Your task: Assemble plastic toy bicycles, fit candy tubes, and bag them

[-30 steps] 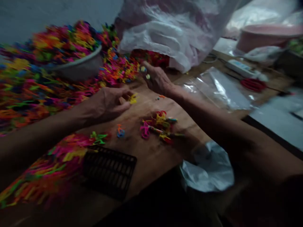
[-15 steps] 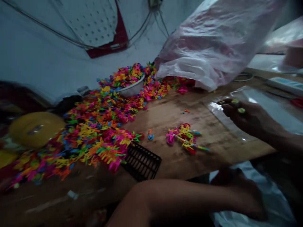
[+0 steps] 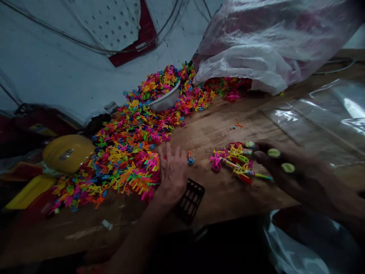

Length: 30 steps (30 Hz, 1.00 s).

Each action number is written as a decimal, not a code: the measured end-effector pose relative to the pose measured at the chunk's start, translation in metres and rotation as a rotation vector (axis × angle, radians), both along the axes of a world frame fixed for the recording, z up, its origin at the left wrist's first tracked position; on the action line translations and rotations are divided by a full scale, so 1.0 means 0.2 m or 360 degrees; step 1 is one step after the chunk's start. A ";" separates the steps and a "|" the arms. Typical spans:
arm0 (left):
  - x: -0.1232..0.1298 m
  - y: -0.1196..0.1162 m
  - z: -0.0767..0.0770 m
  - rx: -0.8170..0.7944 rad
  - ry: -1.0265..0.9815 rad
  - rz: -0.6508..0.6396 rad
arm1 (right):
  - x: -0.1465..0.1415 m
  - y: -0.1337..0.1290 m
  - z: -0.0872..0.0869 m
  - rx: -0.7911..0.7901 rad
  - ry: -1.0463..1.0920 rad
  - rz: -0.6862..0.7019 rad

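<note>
My left hand [image 3: 172, 175] lies over the right edge of a heap of small bright plastic pieces [image 3: 122, 152], fingers stretched forward and slightly apart. Under its wrist is a black plastic grid basket [image 3: 191, 201], partly hidden. My right hand [image 3: 291, 171], somewhat blurred, has pale yellow caps or tape on several fingertips. Its thumb and forefinger are apart beside a small bundle of plastic figures on patterned sticks [image 3: 232, 161], close to one stick's end; no grip shows. Between the hands lies a single blue and orange piece [image 3: 190, 158].
A white bowl [image 3: 167, 101] full of such pieces sits in the heap. Behind it leans a large translucent bag [image 3: 256, 49]. A flat clear plastic bag [image 3: 319, 118] lies at right. At left are a yellow round lid-like object [image 3: 68, 154] and a white scrap [image 3: 107, 224].
My left hand has come up from below the table edge onto the heap's edge. My right hand has left the clear bag and moved down beside the bundle. The view has shifted.
</note>
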<state>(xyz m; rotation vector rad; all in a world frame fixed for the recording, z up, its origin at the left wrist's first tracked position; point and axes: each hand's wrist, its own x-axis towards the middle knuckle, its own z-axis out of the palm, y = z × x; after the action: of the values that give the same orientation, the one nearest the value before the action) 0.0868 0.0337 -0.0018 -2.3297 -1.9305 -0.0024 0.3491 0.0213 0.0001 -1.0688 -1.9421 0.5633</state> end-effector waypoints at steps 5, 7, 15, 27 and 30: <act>-0.08 0.05 -0.17 0.0099 0.0275 0.0108 | -0.13 -0.08 -0.11 0.0068 -0.0149 0.0181; -0.09 0.05 -0.19 0.0125 0.0326 0.0112 | -0.17 -0.08 -0.14 0.0060 -0.0222 0.0205; -0.23 0.01 -0.19 0.0186 0.0462 0.0004 | -0.68 0.15 -0.19 -0.0399 -0.1031 -0.0118; -0.10 -0.23 -0.05 0.0387 -0.0719 -0.0200 | -0.36 -0.25 -0.13 -0.0674 -0.0862 -0.0233; 0.05 -0.31 -0.08 -0.0363 -0.1799 0.0000 | 0.06 -0.53 -0.21 -0.0893 -0.0518 -0.0316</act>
<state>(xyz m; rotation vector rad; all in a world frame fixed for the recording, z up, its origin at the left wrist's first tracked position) 0.0976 -0.0277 -0.0173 -2.7427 -2.3825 -1.4456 0.3609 -0.0843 -0.0425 -1.7769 -1.9637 0.8962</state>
